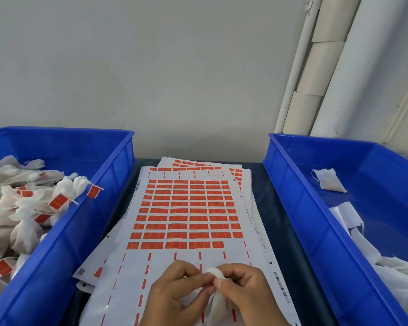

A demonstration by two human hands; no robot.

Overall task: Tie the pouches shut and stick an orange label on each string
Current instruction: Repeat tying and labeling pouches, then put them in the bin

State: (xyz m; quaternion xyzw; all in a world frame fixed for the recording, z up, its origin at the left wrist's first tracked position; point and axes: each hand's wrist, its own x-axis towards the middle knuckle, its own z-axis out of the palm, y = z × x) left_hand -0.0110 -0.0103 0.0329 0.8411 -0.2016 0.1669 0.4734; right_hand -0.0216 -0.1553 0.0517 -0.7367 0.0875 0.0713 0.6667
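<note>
At six o'clock in the view, both hands work on one white pouch (218,300) held just above the label sheet (186,208). The left hand (172,295) pinches the gathered fabric with curled fingers, and the right hand (243,288) pinches the bunched neck of the same pouch between thumb and forefinger; the pouch's top puffs out between the two hands while its body hangs toward the lower edge. No string can be made out between the fingers.

The label sheet lies at the centre, with rows of orange labels (189,217) filling its upper part and peeled, bare rows at its near end, under the hands. More sheets are stacked beneath it, fanned out toward twelve o'clock.

At nine o'clock a blue bin (85,222) holds a heap of tied pouches (21,208) with orange labels on their strings. At three o'clock a second blue bin (304,208) holds one untied pouch (329,181) near its far end and loose white fabric (386,267) nearer.
</note>
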